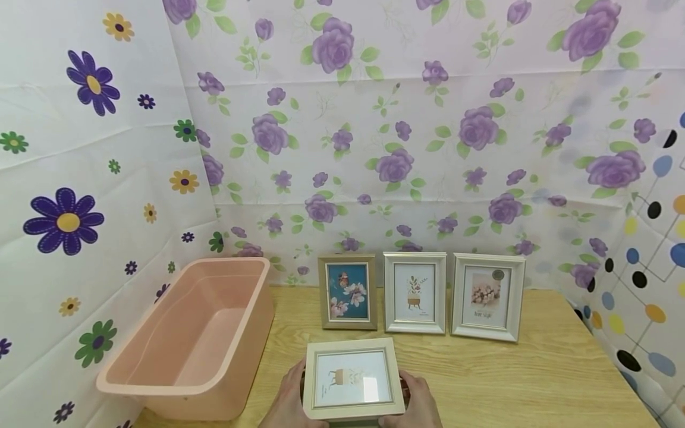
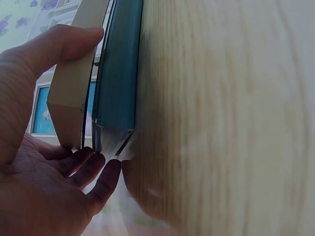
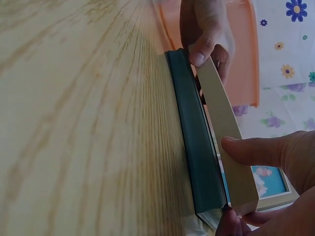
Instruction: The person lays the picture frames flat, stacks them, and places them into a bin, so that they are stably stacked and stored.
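A cream picture frame (image 1: pixel 353 410) with a plant drawing lies face up, turned sideways, at the front of the table. My left hand (image 1: pixel 291 401) grips its left end, thumb on the near side edge and fingertips at the end. On the other end my right hand (image 1: pixel 420 404) holds it the same way. Beneath it lies a teal frame (image 2: pixel 120 69) with clear plastic at its end, flat on the wood. In the right wrist view a narrow gap shows between the cream frame and the teal frame (image 3: pixel 197 142).
A pink plastic tub (image 1: pixel 246 345) stands on the left of the wooden table (image 1: pixel 508 380). Along the back stand a gold-brown frame (image 1: pixel 349 324), a white frame with a plant picture (image 1: pixel 414 328) and another white frame (image 1: pixel 484 333). Flowered cloth (image 1: pixel 342 166) hangs behind.
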A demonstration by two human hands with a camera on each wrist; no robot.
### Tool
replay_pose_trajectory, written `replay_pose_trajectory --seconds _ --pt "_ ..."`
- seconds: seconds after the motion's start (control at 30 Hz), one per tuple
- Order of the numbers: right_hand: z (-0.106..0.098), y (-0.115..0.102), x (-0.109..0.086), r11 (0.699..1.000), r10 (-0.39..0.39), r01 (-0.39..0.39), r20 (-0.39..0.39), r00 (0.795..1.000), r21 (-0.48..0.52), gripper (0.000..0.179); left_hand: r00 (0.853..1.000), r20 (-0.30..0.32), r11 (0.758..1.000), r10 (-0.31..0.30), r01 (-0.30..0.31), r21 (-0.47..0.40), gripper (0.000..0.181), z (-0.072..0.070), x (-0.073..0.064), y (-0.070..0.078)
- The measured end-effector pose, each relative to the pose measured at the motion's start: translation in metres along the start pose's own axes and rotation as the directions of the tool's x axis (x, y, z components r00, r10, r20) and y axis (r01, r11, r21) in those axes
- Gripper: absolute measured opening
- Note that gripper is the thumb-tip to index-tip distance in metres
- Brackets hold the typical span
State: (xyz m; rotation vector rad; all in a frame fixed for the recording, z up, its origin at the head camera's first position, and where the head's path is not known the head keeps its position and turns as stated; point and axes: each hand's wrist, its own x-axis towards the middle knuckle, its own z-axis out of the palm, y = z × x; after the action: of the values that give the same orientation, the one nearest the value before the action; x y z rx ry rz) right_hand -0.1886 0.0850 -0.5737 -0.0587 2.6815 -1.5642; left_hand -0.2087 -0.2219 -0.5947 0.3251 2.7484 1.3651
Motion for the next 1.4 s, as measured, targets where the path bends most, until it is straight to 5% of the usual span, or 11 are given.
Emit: replay_pose_trajectory --seconds 0.2,0.33,1.1,1.2,1.4 --pt "0.001 -0.001 0.001 0.999 0.020 -0.020 0.004 1.000 -0.036 0.091 1.000 0.002 0.999 -0.028 0.028 0.022 0.130 -0.007 -0.008 0.029" --pt "0.002 -0.001 0.001 0.999 0.018 -0.018 0.001 1.000 -0.039 0.090 0.999 0.008 0.998 -0.043 0.042 0.050 0.126 -0.007 -0.009 0.034" --pt "-0.011 -0.020 0.004 0.994 0.091 -0.089 0.033 0.995 -0.059 0.099 0.992 0.073 0.994 -0.106 0.104 0.032 0.127 -0.013 -0.005 0.025" --pt "-0.021 -0.032 0.009 0.998 0.045 -0.046 -0.015 0.999 -0.053 0.097 0.990 0.073 0.993 -0.119 0.118 0.009 0.128 -0.013 -0.004 0.023" --pt "-0.035 -0.058 0.029 0.993 -0.094 0.090 -0.068 0.993 -0.070 0.093 0.985 0.079 0.983 -0.154 0.160 -0.085 0.135 -0.004 0.000 -0.013"
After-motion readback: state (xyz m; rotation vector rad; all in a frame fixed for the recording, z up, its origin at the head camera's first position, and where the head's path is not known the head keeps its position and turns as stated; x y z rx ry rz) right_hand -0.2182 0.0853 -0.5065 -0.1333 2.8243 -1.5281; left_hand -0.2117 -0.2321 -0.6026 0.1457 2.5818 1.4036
